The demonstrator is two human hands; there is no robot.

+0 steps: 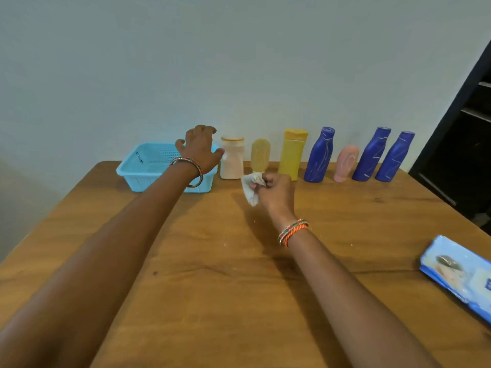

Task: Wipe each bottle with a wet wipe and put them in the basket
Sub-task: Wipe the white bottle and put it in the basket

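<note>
A light blue basket (138, 176) stands at the far left of the wooden table. To its right, along the wall, runs a row of bottles: a white jar (232, 158), a small pale yellow bottle (260, 154), a yellow bottle (293, 152), three blue bottles (318, 155) and a pink one (346, 163). My left hand (199, 148) hovers over the basket's right end with fingers spread, its thumb close to the white jar. In front of the pale yellow bottle, my right hand (276, 192) grips a crumpled white wet wipe (251, 188).
A blue pack of wet wipes (459, 272) lies near the table's right edge. A dark shelf unit (467, 134) stands at the far right beyond the table. The wall runs directly behind the bottles.
</note>
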